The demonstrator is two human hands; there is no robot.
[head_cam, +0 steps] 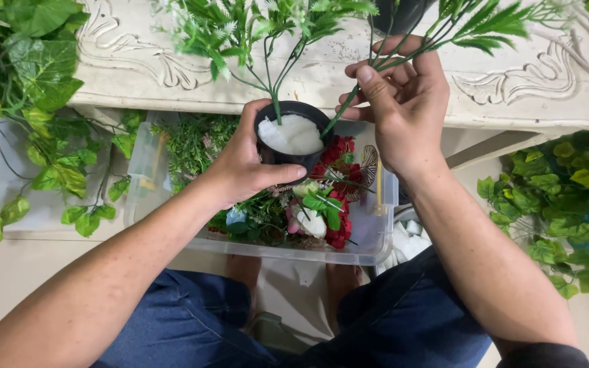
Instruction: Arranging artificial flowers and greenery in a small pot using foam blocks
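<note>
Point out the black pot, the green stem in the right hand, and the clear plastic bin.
black pot (293, 158), head view, front wall below the white filling.
green stem (341, 112), head view, bare lower stalk.
clear plastic bin (369, 232), head view, right wall.

No packages, labels, signs or screens show anywhere in the head view
</note>
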